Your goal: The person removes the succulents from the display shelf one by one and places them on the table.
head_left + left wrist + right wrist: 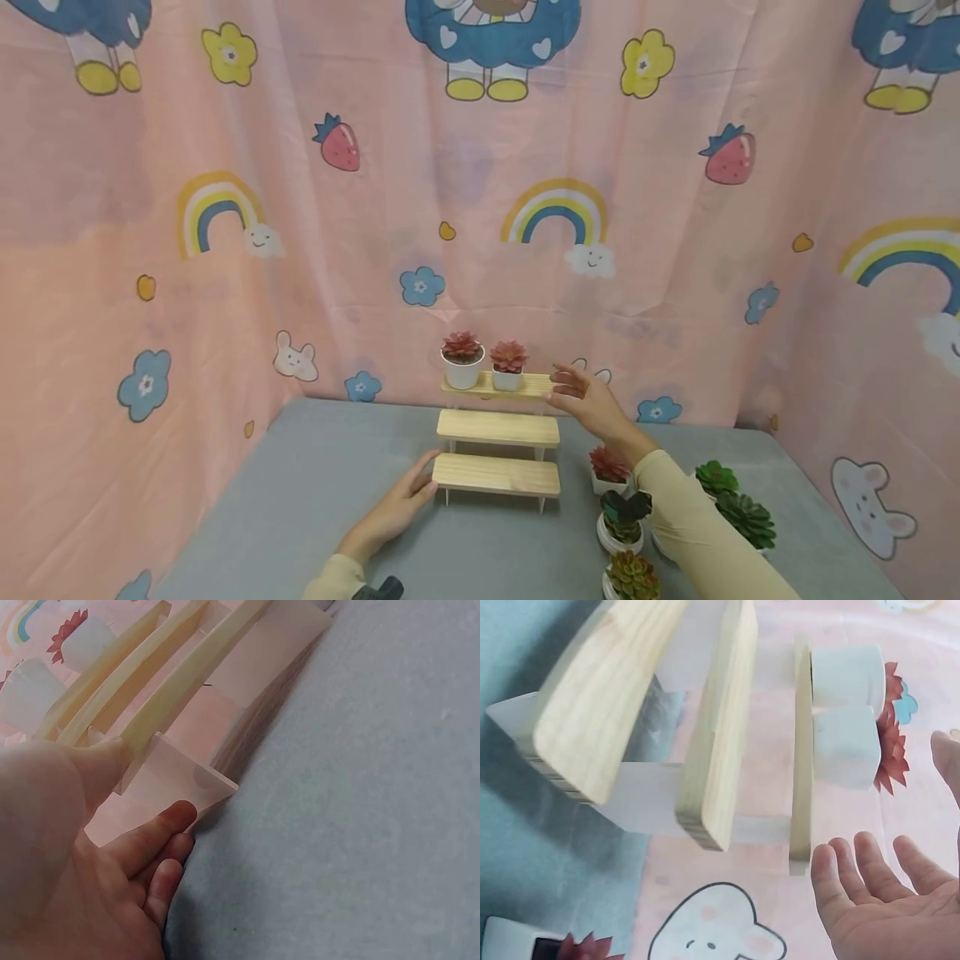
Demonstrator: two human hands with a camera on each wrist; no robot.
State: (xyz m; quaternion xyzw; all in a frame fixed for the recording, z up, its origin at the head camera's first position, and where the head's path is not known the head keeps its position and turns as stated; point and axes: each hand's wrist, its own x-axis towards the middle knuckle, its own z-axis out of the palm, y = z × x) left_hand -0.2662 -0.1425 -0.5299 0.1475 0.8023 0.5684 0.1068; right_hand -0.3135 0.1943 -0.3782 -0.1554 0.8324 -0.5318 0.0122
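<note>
Plants (508, 358) on top shelf (536, 384)

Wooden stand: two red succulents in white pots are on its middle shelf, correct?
Not the middle shelf. The head view shows the two red succulents in white pots on the wooden stand's top shelf.

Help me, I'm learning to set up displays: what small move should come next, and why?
Perhaps lower the right hand to the red plant right of the stand: that hand looks empty, and the top shelf, bearing two potted plants, shows bare wood towards its right end.
</note>
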